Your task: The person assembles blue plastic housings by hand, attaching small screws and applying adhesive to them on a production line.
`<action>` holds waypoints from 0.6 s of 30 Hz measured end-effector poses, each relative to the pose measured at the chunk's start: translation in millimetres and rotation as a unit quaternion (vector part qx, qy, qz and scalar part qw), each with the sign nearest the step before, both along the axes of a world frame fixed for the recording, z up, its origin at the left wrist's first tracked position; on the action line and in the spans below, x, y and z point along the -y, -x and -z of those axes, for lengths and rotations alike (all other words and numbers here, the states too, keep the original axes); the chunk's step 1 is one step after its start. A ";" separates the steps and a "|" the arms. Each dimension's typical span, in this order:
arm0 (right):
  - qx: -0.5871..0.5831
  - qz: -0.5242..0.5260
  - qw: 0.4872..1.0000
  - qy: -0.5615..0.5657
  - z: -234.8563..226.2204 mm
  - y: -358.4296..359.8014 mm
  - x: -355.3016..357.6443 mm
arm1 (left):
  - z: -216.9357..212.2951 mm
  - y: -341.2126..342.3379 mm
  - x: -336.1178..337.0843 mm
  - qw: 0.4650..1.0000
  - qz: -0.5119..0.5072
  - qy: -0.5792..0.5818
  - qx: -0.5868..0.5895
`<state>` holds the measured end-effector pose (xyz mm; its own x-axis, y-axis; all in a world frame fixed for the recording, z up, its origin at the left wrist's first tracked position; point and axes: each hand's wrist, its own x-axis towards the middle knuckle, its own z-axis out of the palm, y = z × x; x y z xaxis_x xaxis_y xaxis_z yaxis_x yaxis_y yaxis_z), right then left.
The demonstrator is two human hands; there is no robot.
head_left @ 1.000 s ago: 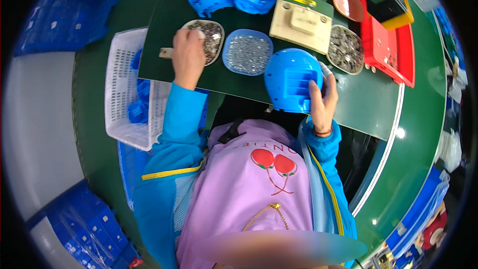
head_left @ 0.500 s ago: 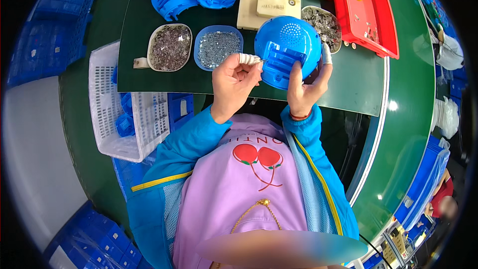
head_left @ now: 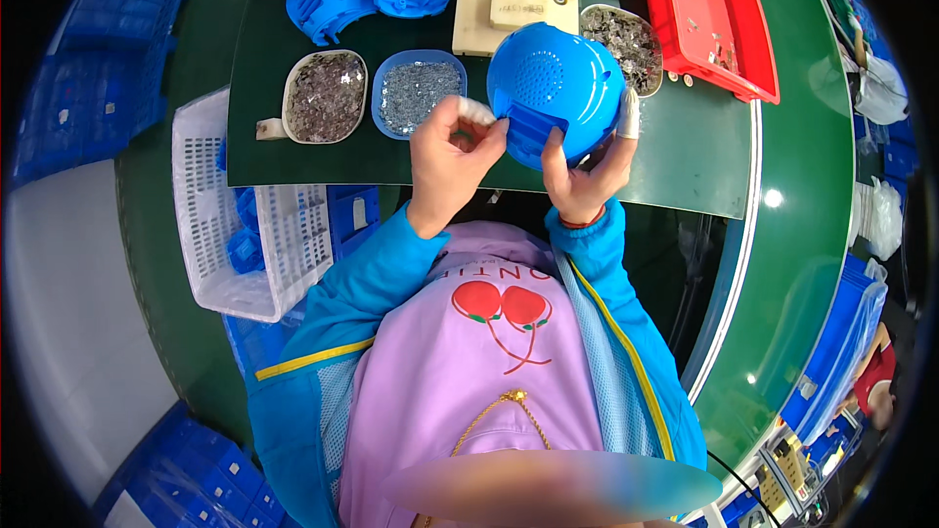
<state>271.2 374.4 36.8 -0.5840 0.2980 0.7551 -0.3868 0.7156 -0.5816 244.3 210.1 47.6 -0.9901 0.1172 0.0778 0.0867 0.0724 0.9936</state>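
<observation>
A round blue plastic housing [head_left: 562, 68] with a patch of small holes and a rectangular recess is held up over the table's near edge. My right hand [head_left: 590, 174] grips it from the right, thumb on the front and wrapped fingers around the side. At the recess's left edge, my left hand [head_left: 452, 158] is closed in a pinch, one finger wrapped in white tape. Whatever lies between its fingertips is too small or hidden to make out. Behind the left hand stands a blue-rimmed tray [head_left: 378, 108] of small silvery metal parts.
An oval tub [head_left: 290, 103] of metal pieces stands left, another tub [head_left: 657, 59] right of the housing. A green machine with a cream block [head_left: 479, 37] is behind. Blue housings [head_left: 333, 0] lie far left, a red tray [head_left: 690, 29] far right. A white crate [head_left: 205, 225] stands beside the table.
The housing has tilted, its recess now turned lower and more edge-on. My left fingertips stay by the recess's left edge; the thin metal piece seen there earlier no longer shows. The whole view has shifted slightly.
</observation>
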 end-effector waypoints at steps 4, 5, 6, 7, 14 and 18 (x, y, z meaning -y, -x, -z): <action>0.065 -0.097 0.956 0.270 -9.0 -5.1 7.4 | -5.6 9.8 2.5 0.989 0.064 -0.133 0.033; 0.094 -0.104 0.948 0.287 -3.4 -5.9 13.2 | -7.8 13.5 14.6 0.974 0.143 -0.141 0.106; 0.122 -0.113 0.938 0.303 6.2 -9.6 17.8 | -6.5 11.4 17.0 0.973 0.144 -0.160 0.088; 0.141 -0.092 0.953 0.253 15.4 -11.7 19.6 | -5.6 11.8 19.1 0.973 0.140 -0.153 0.102; 0.171 0.009 0.969 0.178 29.2 -15.7 -50.6 | 2.2 -2.8 45.9 0.925 0.098 -0.257 0.261; 0.261 0.048 0.964 0.032 52.6 -0.9 -106.6 | 3.0 1.1 37.4 0.933 0.100 -0.237 0.252</action>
